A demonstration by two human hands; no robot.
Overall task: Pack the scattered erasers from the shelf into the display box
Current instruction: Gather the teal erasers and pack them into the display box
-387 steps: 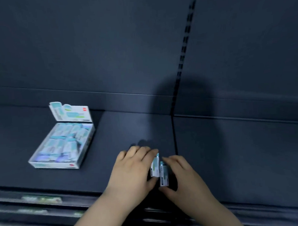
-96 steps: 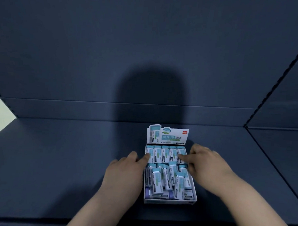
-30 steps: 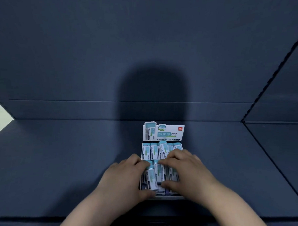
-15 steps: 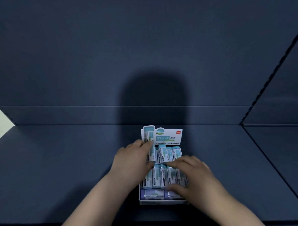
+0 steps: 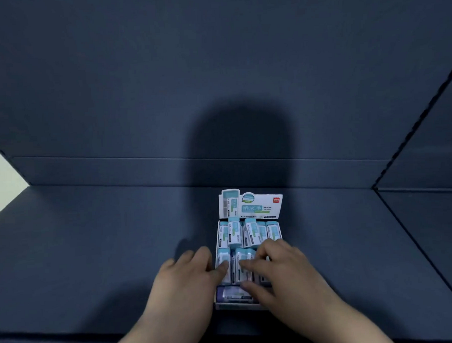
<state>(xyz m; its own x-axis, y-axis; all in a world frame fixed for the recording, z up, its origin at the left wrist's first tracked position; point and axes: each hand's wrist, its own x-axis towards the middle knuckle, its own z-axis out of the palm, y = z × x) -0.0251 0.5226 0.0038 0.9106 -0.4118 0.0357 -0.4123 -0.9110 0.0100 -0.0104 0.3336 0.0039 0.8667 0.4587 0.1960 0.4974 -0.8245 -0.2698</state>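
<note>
Seemingly near the finish, the head view shows the display box (image 5: 236, 306) on the dark shelf (image 5: 94, 255), between and partly under both grips, with erasers (image 5: 235, 233) packed inside in rows. The left grip (image 5: 188, 274) lies relaxed against the box's outer side, its thumb touching an eraser. The right grip (image 5: 286, 272) pinches a middle-row eraser between forefinger and thumb. Just beyond its fingertips, the back-row erasers stand uneven. Forcing the pinched one down could pop neighbours out, bulge the card wall, or shove the light box along the shelf.
</note>
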